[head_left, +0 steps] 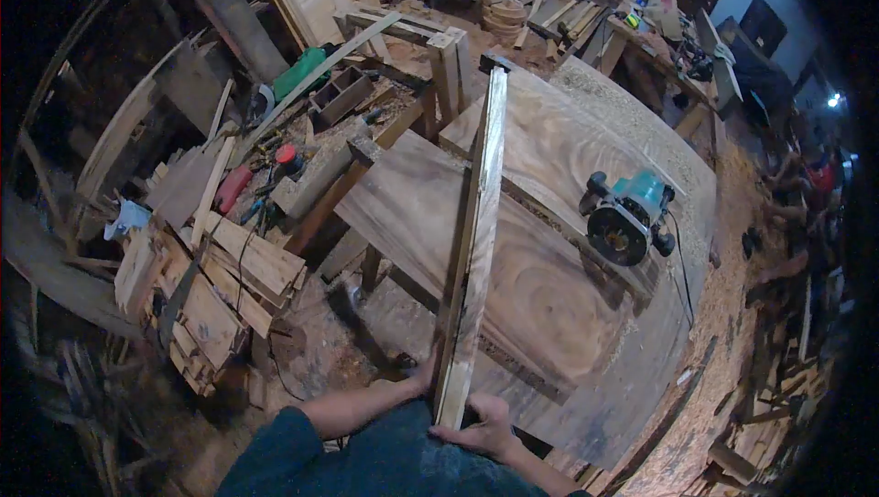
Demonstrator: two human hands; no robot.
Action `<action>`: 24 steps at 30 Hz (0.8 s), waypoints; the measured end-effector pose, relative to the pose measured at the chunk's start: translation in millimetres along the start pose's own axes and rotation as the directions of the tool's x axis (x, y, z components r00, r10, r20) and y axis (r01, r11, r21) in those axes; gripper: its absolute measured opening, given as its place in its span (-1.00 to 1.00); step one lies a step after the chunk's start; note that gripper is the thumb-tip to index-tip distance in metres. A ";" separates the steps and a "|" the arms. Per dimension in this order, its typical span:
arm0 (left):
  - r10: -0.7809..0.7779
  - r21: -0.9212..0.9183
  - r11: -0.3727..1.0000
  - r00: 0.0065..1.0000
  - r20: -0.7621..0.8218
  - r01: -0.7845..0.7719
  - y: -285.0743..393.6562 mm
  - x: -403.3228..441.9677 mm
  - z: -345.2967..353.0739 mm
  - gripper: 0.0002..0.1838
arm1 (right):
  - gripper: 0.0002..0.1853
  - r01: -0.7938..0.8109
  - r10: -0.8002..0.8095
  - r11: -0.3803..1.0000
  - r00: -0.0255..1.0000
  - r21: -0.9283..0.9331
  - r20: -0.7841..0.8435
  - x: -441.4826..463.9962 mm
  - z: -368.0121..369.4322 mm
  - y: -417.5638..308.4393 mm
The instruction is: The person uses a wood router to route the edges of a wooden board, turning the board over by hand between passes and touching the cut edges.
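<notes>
A long wooden batten [482, 222] runs from close to my body up and away, its far end near a dark metal piece [495, 63] on the workbench. My right hand [487, 427] is closed around the near end, with the thumb along the edge. My left hand [427, 376] grips the batten's left side, its fingers mostly hidden behind the wood. Under and beside the batten lie wide wooden boards [554, 314] with swirling grain. To the right, a teal router [632, 213] rests on its side on the boards, its round dark base towards me.
Stacked offcuts [206, 300] stand at left, near a red-lidded container [287, 154] and an open wooden box [341, 98]. The router's black cord [682, 268] hangs over the right side. Shavings [723, 314] cover the floor. Timber [760, 433] is piled at far right.
</notes>
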State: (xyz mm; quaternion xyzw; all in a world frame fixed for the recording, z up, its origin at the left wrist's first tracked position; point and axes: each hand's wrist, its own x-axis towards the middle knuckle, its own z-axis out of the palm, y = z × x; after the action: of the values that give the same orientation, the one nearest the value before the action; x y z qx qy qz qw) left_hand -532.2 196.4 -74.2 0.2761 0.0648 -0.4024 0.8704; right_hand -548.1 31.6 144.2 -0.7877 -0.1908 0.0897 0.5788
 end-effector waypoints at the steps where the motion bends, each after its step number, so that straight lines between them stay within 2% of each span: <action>1: 0.001 -0.018 1.000 1.000 -0.005 -0.001 -1.4 0.9 -1.3 -0.14 | -0.61 -0.003 0.004 1.000 1.000 -0.010 0.007 -0.4 0.5 1.2; 4: 0.029 -0.031 0.999 1.000 -0.010 -0.030 -0.9 2.4 3.4 -0.15 | -0.59 -0.024 0.024 0.999 0.999 -0.034 0.021 -2.8 0.9 2.4; 9: 0.032 0.008 0.999 0.986 -0.163 -0.031 10.7 -1.6 25.8 -0.16 | -0.56 -0.023 0.024 0.998 1.000 -0.062 0.014 -2.3 0.6 0.1; 12: 0.022 -0.042 0.999 0.989 -0.146 -0.028 4.5 1.2 16.2 -0.18 | -0.55 -0.043 0.043 0.997 0.999 -0.057 0.008 -1.3 0.3 -3.4; 16: 0.050 0.105 0.994 0.970 -0.239 -0.026 22.3 -5.0 42.4 -0.18 | -0.54 -0.041 0.041 0.998 0.999 -0.049 0.002 -1.7 2.1 -0.5; 21: 0.013 0.015 1.000 0.988 -0.157 -0.011 22.7 -5.7 38.4 -0.19 | -0.55 -0.060 0.062 0.995 0.998 -0.076 0.023 -2.6 1.0 -1.0; 24: 0.058 0.056 0.997 0.975 -0.215 -0.048 22.7 -2.5 44.1 -0.21 | -0.57 -0.070 0.071 0.997 0.997 -0.037 0.026 -2.6 1.2 -0.9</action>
State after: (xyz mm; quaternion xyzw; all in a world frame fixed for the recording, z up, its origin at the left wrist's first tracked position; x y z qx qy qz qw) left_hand -522.0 186.4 -26.6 0.3416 0.1415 -0.3481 0.8614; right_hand -551.0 31.8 144.5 -0.8029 -0.1725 0.1174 0.5585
